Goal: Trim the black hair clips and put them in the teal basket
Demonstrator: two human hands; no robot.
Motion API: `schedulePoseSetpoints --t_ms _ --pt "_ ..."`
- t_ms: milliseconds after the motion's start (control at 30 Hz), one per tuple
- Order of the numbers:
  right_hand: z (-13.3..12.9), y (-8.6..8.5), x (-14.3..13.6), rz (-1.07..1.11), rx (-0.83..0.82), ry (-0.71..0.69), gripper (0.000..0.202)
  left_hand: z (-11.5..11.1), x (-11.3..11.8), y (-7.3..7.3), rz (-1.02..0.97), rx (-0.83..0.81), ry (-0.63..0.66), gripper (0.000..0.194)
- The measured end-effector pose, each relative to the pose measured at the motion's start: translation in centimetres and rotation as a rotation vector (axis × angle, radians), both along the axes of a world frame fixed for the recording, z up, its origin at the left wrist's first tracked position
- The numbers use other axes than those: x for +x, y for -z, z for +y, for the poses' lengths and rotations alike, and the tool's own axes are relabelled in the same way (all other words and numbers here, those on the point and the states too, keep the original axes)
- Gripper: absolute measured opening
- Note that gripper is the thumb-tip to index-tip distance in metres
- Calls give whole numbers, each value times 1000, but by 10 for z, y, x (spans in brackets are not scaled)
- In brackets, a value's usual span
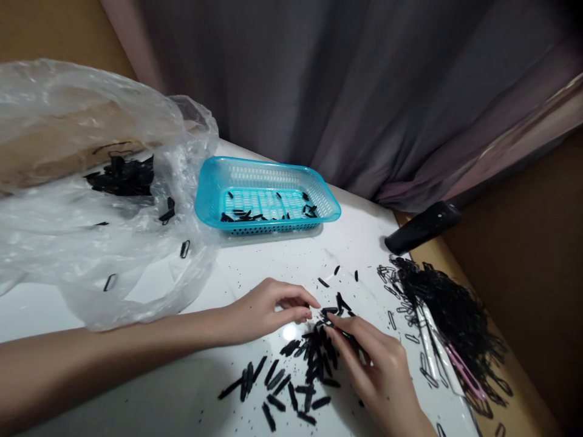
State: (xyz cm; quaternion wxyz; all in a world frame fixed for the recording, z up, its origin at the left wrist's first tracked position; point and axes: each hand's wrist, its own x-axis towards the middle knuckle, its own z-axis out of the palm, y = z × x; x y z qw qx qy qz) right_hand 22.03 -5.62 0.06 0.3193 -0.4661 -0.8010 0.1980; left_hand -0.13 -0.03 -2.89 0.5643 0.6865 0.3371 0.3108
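Small black elongated pieces (314,352) lie in a loose pile on the white table. Over the top of this pile my right hand (378,364) is closed, thumb and index finger pinched on a small black piece. Something dark also shows under its curled fingers, but I cannot make out what. My left hand (277,306) faces it from the left, just short of touching. Its fingers are bent and the thumb and index tips are close together, with a tiny dark bit between them that I cannot identify.
Behind the hands stands a blue plastic basket (268,226) with several black pieces inside. A clear plastic bag (150,291) with black items spreads at left. At right are a tangle of thin black loops (450,309), white and pink slim tools (467,371), and a black cylindrical object (423,227).
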Motion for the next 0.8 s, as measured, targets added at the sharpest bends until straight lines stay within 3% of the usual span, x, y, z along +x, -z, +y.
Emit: schedulePoseSetpoints --t_ms 167,433,800 --pt "0 1 1 -27 -1 -2 19 0 0 4 -32 -41 -8 33" --pt "0 0 2 -46 -1 -10 19 0 0 2 -61 -69 8 24" --pt "0 -1 0 -52 8 -13 20 -1 0 3 -86 -135 5 25"
